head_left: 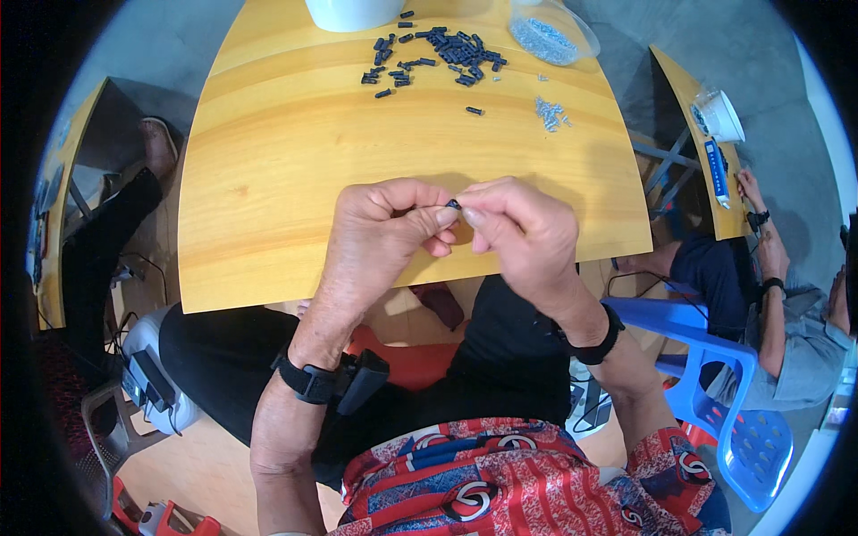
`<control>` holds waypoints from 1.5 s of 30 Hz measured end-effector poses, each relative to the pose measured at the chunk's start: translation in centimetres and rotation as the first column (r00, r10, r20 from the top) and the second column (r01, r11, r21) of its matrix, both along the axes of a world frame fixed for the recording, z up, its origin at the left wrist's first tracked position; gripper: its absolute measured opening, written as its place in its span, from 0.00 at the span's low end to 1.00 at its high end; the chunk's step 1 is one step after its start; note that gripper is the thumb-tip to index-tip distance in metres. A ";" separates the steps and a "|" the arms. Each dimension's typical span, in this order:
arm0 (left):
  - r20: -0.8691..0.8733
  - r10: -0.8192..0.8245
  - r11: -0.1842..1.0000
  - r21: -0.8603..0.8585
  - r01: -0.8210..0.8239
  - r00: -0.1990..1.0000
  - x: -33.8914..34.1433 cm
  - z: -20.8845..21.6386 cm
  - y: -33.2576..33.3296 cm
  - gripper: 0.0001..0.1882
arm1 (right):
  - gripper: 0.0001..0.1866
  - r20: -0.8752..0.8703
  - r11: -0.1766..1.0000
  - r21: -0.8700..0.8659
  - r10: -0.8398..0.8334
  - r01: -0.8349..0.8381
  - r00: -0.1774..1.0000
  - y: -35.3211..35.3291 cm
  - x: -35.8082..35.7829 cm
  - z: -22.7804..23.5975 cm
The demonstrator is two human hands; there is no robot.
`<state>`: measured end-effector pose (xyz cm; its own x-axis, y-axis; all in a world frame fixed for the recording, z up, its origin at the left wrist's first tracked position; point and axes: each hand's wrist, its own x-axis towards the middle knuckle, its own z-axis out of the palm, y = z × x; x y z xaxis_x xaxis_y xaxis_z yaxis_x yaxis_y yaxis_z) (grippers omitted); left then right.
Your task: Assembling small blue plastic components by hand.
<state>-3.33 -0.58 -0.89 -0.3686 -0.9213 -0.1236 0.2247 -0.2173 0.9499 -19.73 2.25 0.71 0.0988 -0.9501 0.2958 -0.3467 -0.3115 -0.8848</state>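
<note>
Over the near part of the table, my two hands meet at the fingertips. My left hand is closed, thumb and forefinger pinching a small black plastic part. Its dark end shows between the fingertips; the rest is hidden. My right hand is closed in a pinch right against that end, and whether its fingertips hold something else is hidden. A loose pile of short black cylindrical parts lies at the far side, with a single black part lying nearer. Right of it is a small heap of clear, shiny pieces.
A transparent tub of clear little pieces stands at the table's far right, and a white bowl at the far edge. A blue plastic chair is on the right. People sit at side tables left and right; one rests a hand on the right-hand table.
</note>
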 end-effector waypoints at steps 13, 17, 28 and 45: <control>0.041 -0.008 0.998 -0.066 0.011 0.999 -0.2 -0.2 0.4 0.05 | 0.04 0.245 0.951 0.300 -0.001 -0.075 0.970 -0.5 -1.1 0.3; 0.062 -0.011 0.997 -0.072 0.015 0.998 -0.2 -0.3 0.4 0.05 | 0.04 0.253 0.946 0.311 0.010 -0.091 0.967 -0.5 -1.3 0.2; 0.124 0.008 0.991 -0.131 0.008 0.992 -0.3 -0.5 0.7 0.05 | 0.03 0.226 0.937 0.330 0.036 -0.112 0.973 -0.7 -1.4 0.0; 0.076 0.050 0.999 -0.006 -0.049 0.996 -0.3 0.1 0.4 0.05 | 0.01 0.291 0.922 0.345 0.072 -0.174 0.954 -2.1 -0.7 0.1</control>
<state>-3.59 -0.22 -0.75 -0.3121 -0.9388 -0.1459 0.1623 -0.2040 0.9654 -20.43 0.16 0.78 0.1879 -0.9816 -0.0349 -0.0610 0.0238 -0.9979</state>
